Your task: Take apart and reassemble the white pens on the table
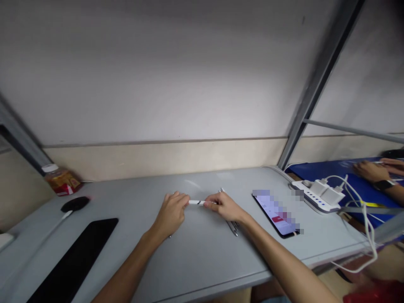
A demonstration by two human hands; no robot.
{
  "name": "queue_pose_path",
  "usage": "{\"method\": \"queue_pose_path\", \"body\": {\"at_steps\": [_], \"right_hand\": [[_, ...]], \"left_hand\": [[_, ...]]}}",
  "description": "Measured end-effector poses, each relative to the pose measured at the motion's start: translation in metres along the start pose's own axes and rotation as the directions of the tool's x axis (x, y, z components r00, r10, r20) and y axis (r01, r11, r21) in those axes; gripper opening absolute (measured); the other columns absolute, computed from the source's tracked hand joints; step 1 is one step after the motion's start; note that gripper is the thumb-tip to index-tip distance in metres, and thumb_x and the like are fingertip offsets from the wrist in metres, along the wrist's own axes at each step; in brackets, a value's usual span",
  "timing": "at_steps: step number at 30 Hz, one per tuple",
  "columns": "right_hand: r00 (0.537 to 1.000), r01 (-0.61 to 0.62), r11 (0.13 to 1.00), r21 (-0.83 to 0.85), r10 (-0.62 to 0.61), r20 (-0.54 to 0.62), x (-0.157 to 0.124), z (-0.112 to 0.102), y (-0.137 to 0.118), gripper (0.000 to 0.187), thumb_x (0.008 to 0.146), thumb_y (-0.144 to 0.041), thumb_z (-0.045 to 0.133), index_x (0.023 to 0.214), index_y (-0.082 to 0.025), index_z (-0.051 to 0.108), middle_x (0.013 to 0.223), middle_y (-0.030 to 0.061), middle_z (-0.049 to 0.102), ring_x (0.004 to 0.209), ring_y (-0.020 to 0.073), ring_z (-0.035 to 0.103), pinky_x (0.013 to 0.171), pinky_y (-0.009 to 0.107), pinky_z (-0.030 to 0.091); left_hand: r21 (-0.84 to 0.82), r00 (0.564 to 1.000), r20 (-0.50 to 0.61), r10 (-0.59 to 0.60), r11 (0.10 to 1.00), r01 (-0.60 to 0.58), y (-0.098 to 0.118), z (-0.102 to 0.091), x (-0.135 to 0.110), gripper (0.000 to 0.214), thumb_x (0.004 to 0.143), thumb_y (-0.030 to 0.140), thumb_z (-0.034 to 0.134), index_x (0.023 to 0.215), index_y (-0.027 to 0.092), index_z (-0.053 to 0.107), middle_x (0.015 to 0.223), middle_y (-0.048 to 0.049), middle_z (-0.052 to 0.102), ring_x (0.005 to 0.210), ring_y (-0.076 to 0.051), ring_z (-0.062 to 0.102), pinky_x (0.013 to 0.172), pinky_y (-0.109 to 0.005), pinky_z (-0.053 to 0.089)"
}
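A slim white pen [196, 203] with a dark band is stretched level between my two hands, above the grey desk. My left hand [173, 210] has its fingers closed around the pen's left end. On the other end, my right hand [222, 205] pinches with thumb and fingers. Beneath and beside my right hand lie silver pens [232, 228], partly covered by it, so I cannot tell how many. Small dark tips show at the edge of my left hand; what they belong to is hidden.
A lit phone [276, 214] lies to the right, near a white power strip [317, 197] with plugs and looping cables. At left are a black mat [77, 261], a round black charger [75, 204] and a bottle [62, 180]. Another person's hands [372, 171] are over a blue surface.
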State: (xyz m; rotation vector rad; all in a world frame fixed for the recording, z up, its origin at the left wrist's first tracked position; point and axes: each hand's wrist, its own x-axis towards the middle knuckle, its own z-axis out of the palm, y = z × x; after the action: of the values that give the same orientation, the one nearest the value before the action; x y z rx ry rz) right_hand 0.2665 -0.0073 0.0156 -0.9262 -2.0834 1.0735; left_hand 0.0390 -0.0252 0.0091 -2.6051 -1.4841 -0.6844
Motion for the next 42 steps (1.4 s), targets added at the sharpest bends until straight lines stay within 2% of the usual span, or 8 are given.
{"method": "queue_pose_path", "body": {"at_steps": [5,9,12,15,18,21,27,42], "right_hand": [[0.981,-0.193,0.884,0.425,0.182,0.068,0.002,-0.001,0.0,0.028,0.083,-0.041,0.058,0.076,-0.015,0.064,0.046,-0.0059,0.042,0.041,0.0071,0.033,0.042,0.021,0.024],[0.962,-0.041,0.794,0.607,0.195,-0.19,0.006,0.0,0.001,0.025,0.075,-0.038,0.068,0.073,-0.015,0.062,0.063,-0.0003,0.057,0.056,0.01,0.05,0.05,0.021,0.038],[0.894,0.081,0.612,0.787,0.305,-0.329,0.01,-0.006,0.004,0.023,0.075,-0.038,0.067,0.081,-0.017,0.059,0.076,0.0017,0.06,0.07,0.0139,0.058,0.062,0.025,0.048],[0.852,0.166,0.389,0.906,0.406,-0.33,0.011,-0.016,0.009,0.02,0.08,-0.037,0.059,0.087,-0.02,0.055,0.071,-0.0008,0.057,0.06,0.0121,0.056,0.054,0.024,0.048],[0.868,0.174,0.248,0.953,0.419,-0.267,0.009,-0.025,0.012,0.016,0.084,-0.032,0.053,0.095,-0.021,0.052,0.055,-0.0064,0.042,0.043,0.0075,0.04,0.036,0.016,0.032],[0.905,0.159,0.242,0.957,0.351,-0.239,0.007,-0.027,0.013,0.02,0.086,-0.031,0.054,0.104,-0.024,0.05,0.053,-0.0089,0.032,0.037,0.0054,0.026,0.031,0.014,0.018],[0.948,0.152,0.248,0.957,0.236,-0.212,0.006,-0.018,0.012,0.032,0.086,-0.031,0.058,0.115,-0.036,0.046,0.054,-0.009,0.031,0.038,0.006,0.021,0.032,0.013,0.011],[0.965,0.156,0.26,0.953,0.164,-0.203,0.005,-0.018,0.011,0.028,0.088,-0.032,0.057,0.114,-0.035,0.046,0.056,-0.0086,0.033,0.038,0.005,0.021,0.032,0.014,0.011]], "left_hand": [[-0.001,0.999,-0.043,0.0,1.0,0.0,0.008,-0.004,0.001,0.024,0.09,0.014,0.034,0.081,0.021,0.055,0.079,-0.0034,0.061,0.081,-0.021,0.049,0.072,-0.034,0.03],[-0.122,1.0,-0.01,-0.004,0.993,0.003,0.014,-0.007,0.001,0.026,0.096,0.03,0.033,0.1,0.023,0.058,0.091,-0.0025,0.062,0.089,-0.019,0.052,0.083,-0.035,0.033],[-0.125,1.0,0.0,-0.019,0.992,0.019,0.01,-0.007,0.0,0.027,0.096,0.033,0.034,0.109,0.025,0.056,0.102,-0.0027,0.062,0.098,-0.02,0.053,0.088,-0.037,0.034],[0.021,0.988,-0.039,-0.15,0.988,0.151,-0.003,-0.006,0.0,0.027,0.095,0.037,0.035,0.104,0.024,0.057,0.108,-0.0052,0.06,0.103,-0.024,0.051,0.086,-0.041,0.035],[0.183,0.96,-0.065,-0.272,0.942,0.28,-0.016,-0.004,-0.002,0.026,0.091,0.037,0.039,0.101,0.022,0.057,0.106,-0.0091,0.06,0.103,-0.03,0.049,0.082,-0.045,0.037],[0.242,0.944,-0.02,-0.328,0.915,0.323,-0.024,-0.003,-0.004,0.025,0.089,0.035,0.04,0.1,0.02,0.057,0.104,-0.0114,0.059,0.102,-0.032,0.048,0.078,-0.045,0.039],[0.255,0.931,0.025,-0.365,0.903,0.347,-0.026,-0.003,-0.005,0.026,0.087,0.036,0.042,0.099,0.02,0.057,0.104,-0.012,0.058,0.101,-0.032,0.048,0.076,-0.043,0.039],[0.313,0.878,0.085,-0.472,0.849,0.426,-0.023,-0.005,-0.002,0.033,0.087,0.038,0.036,0.106,0.019,0.056,0.109,-0.0125,0.056,0.105,-0.03,0.045,0.079,-0.041,0.038]]}}
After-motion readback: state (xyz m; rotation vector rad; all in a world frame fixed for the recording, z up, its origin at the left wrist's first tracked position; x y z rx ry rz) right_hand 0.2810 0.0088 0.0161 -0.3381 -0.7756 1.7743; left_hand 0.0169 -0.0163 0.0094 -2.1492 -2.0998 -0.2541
